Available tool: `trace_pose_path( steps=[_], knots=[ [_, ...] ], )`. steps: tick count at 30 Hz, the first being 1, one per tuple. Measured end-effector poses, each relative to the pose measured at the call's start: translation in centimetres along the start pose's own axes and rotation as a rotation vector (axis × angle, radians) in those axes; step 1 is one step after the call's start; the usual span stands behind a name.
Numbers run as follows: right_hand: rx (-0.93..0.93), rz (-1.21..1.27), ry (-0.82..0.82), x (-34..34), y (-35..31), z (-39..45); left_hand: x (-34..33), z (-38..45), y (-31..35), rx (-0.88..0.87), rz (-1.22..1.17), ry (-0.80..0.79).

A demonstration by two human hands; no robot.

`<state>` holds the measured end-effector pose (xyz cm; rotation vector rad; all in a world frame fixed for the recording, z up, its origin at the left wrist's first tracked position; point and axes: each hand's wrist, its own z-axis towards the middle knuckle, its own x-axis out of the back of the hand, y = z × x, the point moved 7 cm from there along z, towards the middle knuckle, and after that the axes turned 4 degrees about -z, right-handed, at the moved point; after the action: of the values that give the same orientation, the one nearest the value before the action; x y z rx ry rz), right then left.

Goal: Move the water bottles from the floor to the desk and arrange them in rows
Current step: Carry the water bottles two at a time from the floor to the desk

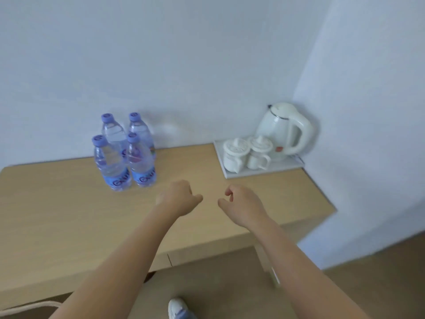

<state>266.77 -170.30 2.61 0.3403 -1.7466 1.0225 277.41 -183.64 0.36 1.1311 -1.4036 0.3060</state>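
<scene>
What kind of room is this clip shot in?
Likely a hotel or guest room: a white electric kettle and lidded mugs on a tray, on a wall-side wooden desk.

Legible markings, head view:

1. Front left water bottle (112,164): blue label band near the base carrying white lettering; the first character reads as a rounded "C" or "G", the rest is blurred and curves out of sight round the bottle. The brand cannot be read.
2. Front right water bottle (140,160): the same blue band with white lettering, again beginning with a rounded "C" or "G"; the remainder is unreadable.
3. Back two bottles: labels mostly hidden behind the front pair; no characters can be made out.
4. Two lidded cups (247,155): faint pale pattern on the lids, too soft to tell whether it is text.
</scene>
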Motion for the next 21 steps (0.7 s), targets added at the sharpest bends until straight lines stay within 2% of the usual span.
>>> trace_pose_path(
  steps=[9,21],
  knots=[
    [-0.304,0.079,0.087,3.5,14.4,-13.9,-10.6,-9.1,13.2,-0.304,0.041,-0.196],
    [-0.767,0.201,0.287,8.2,32.4,-26.4,-24.4,-14.7,31.2,-0.675,0.020,-0.473]
  ],
)
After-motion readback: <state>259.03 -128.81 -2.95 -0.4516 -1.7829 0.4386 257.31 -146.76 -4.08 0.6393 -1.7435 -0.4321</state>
